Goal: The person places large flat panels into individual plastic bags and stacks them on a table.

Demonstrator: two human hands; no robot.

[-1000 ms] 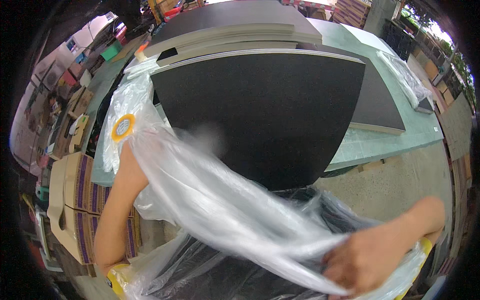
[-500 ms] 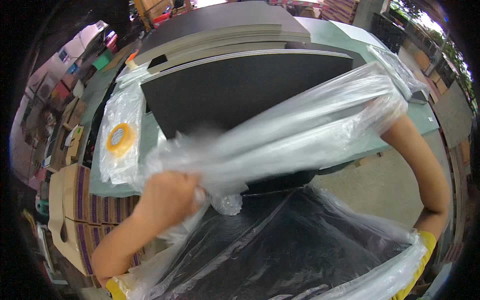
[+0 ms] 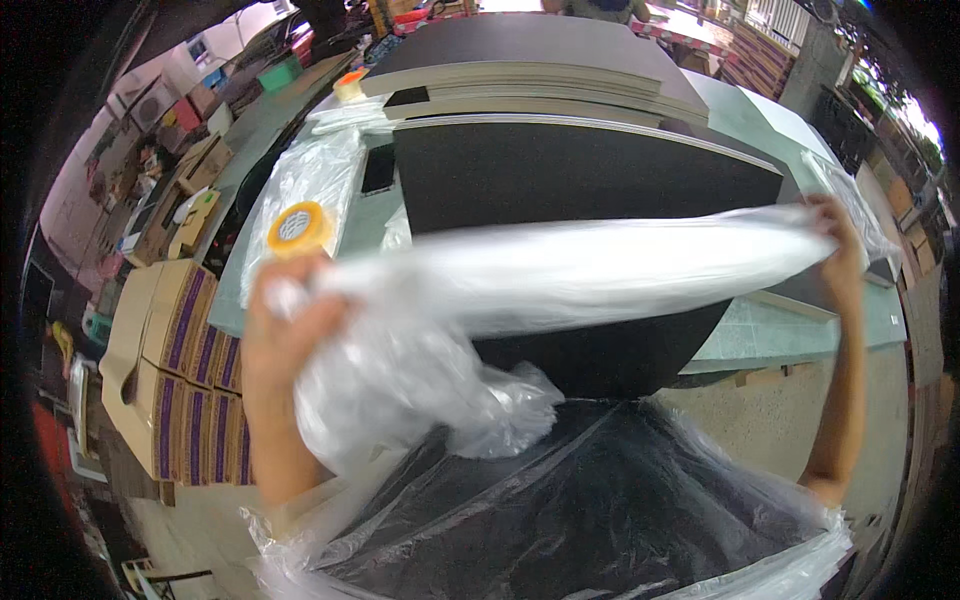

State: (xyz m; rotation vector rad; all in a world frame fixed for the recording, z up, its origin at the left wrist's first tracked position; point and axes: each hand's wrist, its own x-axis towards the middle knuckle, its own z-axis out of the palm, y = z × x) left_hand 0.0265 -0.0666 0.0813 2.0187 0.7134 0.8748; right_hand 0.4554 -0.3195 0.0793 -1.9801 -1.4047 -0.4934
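A clear plastic bag (image 3: 590, 270) is stretched sideways between my hands, blurred by motion. My left hand (image 3: 290, 315) is closed on its bunched left end, and crumpled film hangs below it. At the other end, my right hand (image 3: 838, 240) grips the film with bent fingers. Behind the plastic a black panel (image 3: 590, 175) stands tilted up at the table, its lower part showing beneath the bag. Close to me, another sheet of clear plastic lies over a dark surface (image 3: 580, 500) at the lower edge.
A yellow tape roll (image 3: 298, 228) rests on folded plastic bags (image 3: 320, 170) at the left of the green table (image 3: 800, 335). Behind the black panel lies a stack of dark boards (image 3: 530, 60). Cardboard boxes (image 3: 170, 370) are piled at left; wrapped plastic (image 3: 850, 205) lies at right.
My right hand has come out from inside the plastic and now grips its end from outside. My left hand has risen, and the bag now lies more level. The view has shifted.
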